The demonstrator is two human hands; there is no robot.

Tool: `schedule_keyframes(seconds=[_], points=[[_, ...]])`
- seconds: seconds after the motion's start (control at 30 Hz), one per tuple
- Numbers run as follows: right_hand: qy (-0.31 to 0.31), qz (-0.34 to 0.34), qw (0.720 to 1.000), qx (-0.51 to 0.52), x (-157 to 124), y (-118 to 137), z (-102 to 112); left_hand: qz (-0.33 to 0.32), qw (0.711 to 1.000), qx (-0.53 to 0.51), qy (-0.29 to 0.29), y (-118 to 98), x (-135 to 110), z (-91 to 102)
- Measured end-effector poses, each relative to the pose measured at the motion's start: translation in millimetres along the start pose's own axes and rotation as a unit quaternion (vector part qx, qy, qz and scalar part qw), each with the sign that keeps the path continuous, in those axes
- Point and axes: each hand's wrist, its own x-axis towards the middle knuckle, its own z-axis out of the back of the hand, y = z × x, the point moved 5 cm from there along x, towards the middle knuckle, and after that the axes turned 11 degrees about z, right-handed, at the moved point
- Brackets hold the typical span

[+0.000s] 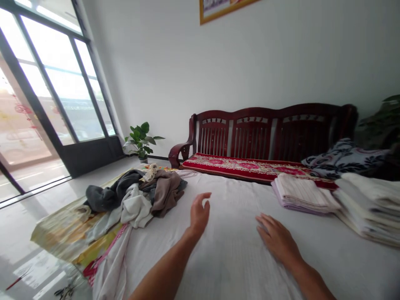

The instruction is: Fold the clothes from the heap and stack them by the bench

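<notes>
My left hand (199,214) hovers just above a white sheet (231,246) that covers the surface in front of me; its fingers are loosely curled and apart, holding nothing. Flat on the same sheet lies my right hand (276,237), fingers stretched out and palm down. To the left of my left hand sits a heap of crumpled clothes (137,196) in grey, white and brown. A folded pale striped cloth (303,193) rests to the right, beyond my right hand.
A stack of folded white linens (368,208) fills the right edge. Behind stands a dark red wooden bench (265,133) with a red floral cushion (250,166) and a dark floral bundle (343,158). A potted plant (140,141) and glass doors (46,104) are at left.
</notes>
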Motion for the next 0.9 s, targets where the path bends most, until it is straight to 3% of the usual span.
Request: schedule_keyframes(seconds=[0.07,0.13,0.27,0.37,0.5,0.63,0.77,0.83,0.9], points=[[-0.002,0.007,1.0,-0.004,0.8,-0.7,0.3,-0.045,0.988,0.111,-0.094,-11.8,14.6,47.2],[-0.003,0.015,1.0,-0.007,1.2,-0.6,0.8,-0.045,0.957,0.213,-0.189,-18.9,27.0,95.4],[-0.007,0.017,1.0,-0.012,1.5,-0.9,0.8,0.041,0.862,0.349,-0.366,-16.0,39.8,180.3],[-0.011,0.019,1.0,-0.008,1.7,-1.7,-0.2,0.14,0.829,0.374,-0.392,3.4,45.2,220.1],[-0.012,0.024,1.0,-0.006,2.5,-3.4,-1.4,0.243,0.846,0.346,-0.326,37.9,50.6,244.9],[-0.007,0.025,1.0,-0.006,3.7,-5.6,-3.0,0.235,0.875,0.313,-0.284,54.4,49.7,254.8],[0.0,0.02,1.0,0.0,4.1,-7.9,-4.7,0.217,0.898,0.27,-0.272,54.1,46.1,264.5],[0.0,0.017,1.0,0.003,3.8,-8.5,-4.6,0.205,0.884,0.271,-0.322,46.5,43.6,276.3],[0.001,0.015,1.0,0.004,3.3,-8.3,-4.0,0.185,0.836,0.28,-0.433,35.7,38.3,294.9]])
